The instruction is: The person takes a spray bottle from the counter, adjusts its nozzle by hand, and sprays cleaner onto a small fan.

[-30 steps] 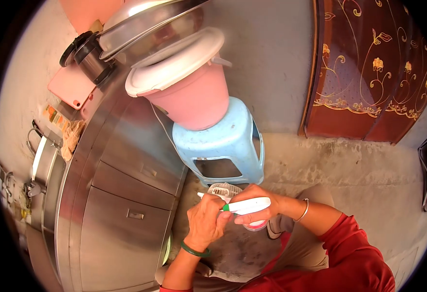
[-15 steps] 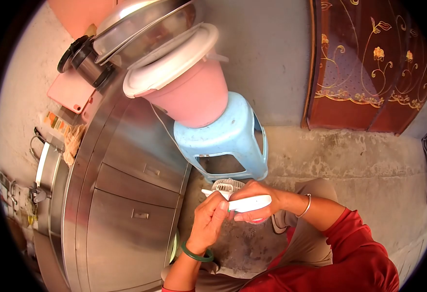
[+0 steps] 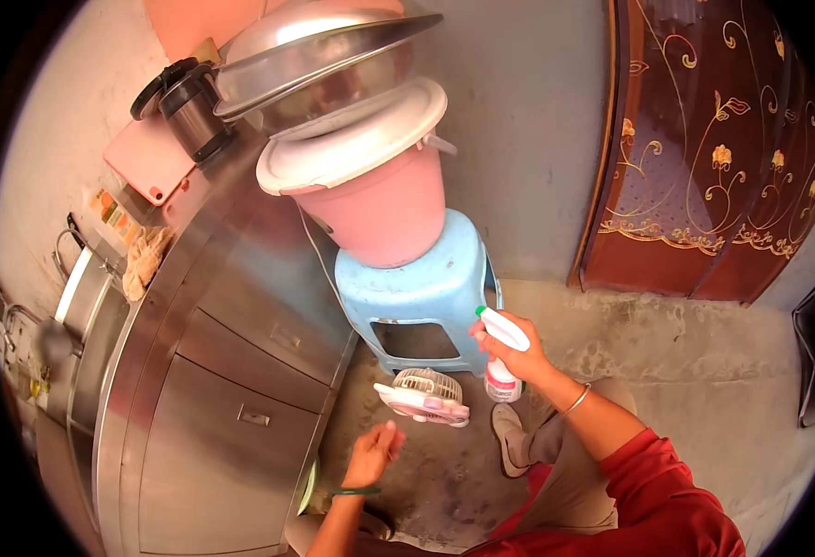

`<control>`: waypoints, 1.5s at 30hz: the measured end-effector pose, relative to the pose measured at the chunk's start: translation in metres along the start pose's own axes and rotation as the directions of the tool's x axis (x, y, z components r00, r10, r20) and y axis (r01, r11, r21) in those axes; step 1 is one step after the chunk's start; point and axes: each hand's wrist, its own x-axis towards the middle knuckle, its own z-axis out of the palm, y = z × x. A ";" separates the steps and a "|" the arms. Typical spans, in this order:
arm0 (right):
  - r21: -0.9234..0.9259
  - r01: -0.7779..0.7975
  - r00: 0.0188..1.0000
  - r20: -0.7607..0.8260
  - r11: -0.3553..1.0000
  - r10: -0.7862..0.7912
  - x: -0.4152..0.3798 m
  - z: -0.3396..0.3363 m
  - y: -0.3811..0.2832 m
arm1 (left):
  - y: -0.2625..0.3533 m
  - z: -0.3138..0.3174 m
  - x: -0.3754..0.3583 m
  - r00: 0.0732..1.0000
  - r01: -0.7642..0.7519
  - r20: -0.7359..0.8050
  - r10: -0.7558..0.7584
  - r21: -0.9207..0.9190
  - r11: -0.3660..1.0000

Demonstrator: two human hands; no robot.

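My right hand [image 3: 511, 345] is wrapped round a white spray bottle [image 3: 503, 379] with a green nozzle tip, held upright in front of the blue stool. My left hand [image 3: 375, 455], with a green bangle at its wrist, holds nothing that shows; its fingers are bent and partly spread. Just above that hand, low over the floor, is a small pink and white fan [image 3: 423, 400] with a clear cage, between the stool and my left hand. Neither hand touches it.
A blue plastic stool [image 3: 407, 284] bears a pink bucket [image 3: 380, 218] with a white lid and metal basins [image 3: 319, 70] on top. Steel cabinets [image 3: 231, 408] stand at the left. A patterned brown curtain [image 3: 695, 167] hangs at the right.
My hands have moved apart. The spray bottle has gone up and right in my right hand, and my left hand has let go and moved down. The fan now shows fully.
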 end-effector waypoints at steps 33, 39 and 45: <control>-0.464 0.116 0.892 -0.339 0.878 -0.298 0.007 -0.019 0.062 | -0.146 0.018 -0.006 0.996 0.030 -0.090 -0.017 0.142 0.989; -0.556 -0.136 0.943 -0.327 0.820 -0.066 0.000 -0.027 0.053 | -0.143 0.018 -0.007 0.996 0.014 -0.089 0.004 0.200 0.980; -0.460 0.141 0.876 -0.355 0.877 -0.327 0.008 -0.017 0.063 | -0.141 0.020 -0.008 0.997 0.025 -0.076 -0.009 0.213 0.977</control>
